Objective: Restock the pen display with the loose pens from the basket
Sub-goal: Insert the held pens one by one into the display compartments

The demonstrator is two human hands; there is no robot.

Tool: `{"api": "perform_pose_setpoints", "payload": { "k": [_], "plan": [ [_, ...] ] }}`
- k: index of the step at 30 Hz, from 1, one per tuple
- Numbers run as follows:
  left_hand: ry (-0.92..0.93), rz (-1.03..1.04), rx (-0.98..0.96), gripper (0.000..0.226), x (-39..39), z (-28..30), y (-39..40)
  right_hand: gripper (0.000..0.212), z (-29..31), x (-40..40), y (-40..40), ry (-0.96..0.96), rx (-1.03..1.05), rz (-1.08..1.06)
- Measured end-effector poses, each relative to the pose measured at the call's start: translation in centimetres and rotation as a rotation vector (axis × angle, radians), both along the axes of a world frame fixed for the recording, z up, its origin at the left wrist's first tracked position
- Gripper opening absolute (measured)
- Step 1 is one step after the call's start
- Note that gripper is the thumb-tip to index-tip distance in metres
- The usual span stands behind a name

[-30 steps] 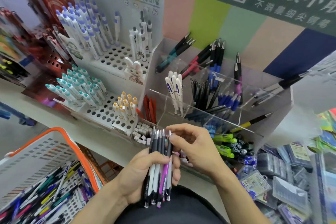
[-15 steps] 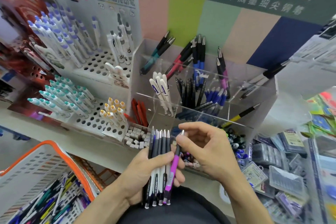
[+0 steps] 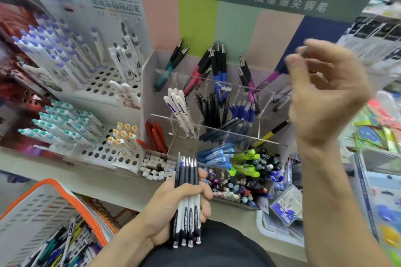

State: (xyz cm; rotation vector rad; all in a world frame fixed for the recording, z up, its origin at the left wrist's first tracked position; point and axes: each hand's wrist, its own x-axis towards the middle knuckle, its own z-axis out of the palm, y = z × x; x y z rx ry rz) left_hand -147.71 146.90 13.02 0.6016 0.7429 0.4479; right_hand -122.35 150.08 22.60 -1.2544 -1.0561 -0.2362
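Note:
My left hand [image 3: 165, 208] grips a bundle of black-and-white pens [image 3: 187, 212], upright, tips up, low in the middle. My right hand [image 3: 325, 97] is raised at the upper right and blurred. Its fingertips pinch the top end of a purple pen [image 3: 270, 79], which slants down into a back right compartment of the clear acrylic pen display [image 3: 149, 84]. That display holds black, blue, red, white and purple pens in separate compartments. At the lower left, the orange-rimmed white basket [image 3: 71, 197] holds several loose pens [image 3: 60, 247].
White perforated pen stands [image 3: 97, 84] with purple-, teal- and yellow-capped pens fill the shelf to the left. A box of small erasers [image 3: 156, 167] sits in front of the display. Packets and a white tray [image 3: 282, 234] crowd the right side.
My right hand pulled the purple pen out of the bundle and carried it up and to the right, to the display's back compartment. My left hand still holds the other pens.

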Motion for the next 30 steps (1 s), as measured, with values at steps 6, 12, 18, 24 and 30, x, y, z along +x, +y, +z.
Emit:
{"api": "perform_pose_setpoints", "payload": {
  "k": [6, 12, 18, 24, 30],
  "plan": [
    [0.0, -0.003, 0.01, 0.04, 0.4, 0.1, -0.1, 0.023, -0.4, 0.2, 1.9, -0.294, -0.515, 0.059],
    [-0.013, 0.008, -0.001, 0.037, 0.5, 0.2, -0.2, 0.063, 0.5, -0.8, 3.5, -0.443, -0.756, -0.076],
    [0.023, -0.024, 0.025, 0.035, 0.6, 0.1, -0.2, 0.041, 0.8, -0.9, 5.5, -0.529, -0.812, -0.102],
    [0.017, -0.025, 0.033, 0.022, 0.7, -0.3, -0.2, 0.026, 2.1, -0.3, 5.9, -0.527, -0.808, -0.075],
    [0.028, -0.012, 0.018, 0.027, 0.7, -0.5, -0.3, 0.032, 2.2, 0.0, 5.3, -0.441, -0.782, -0.059]
  ]
}}
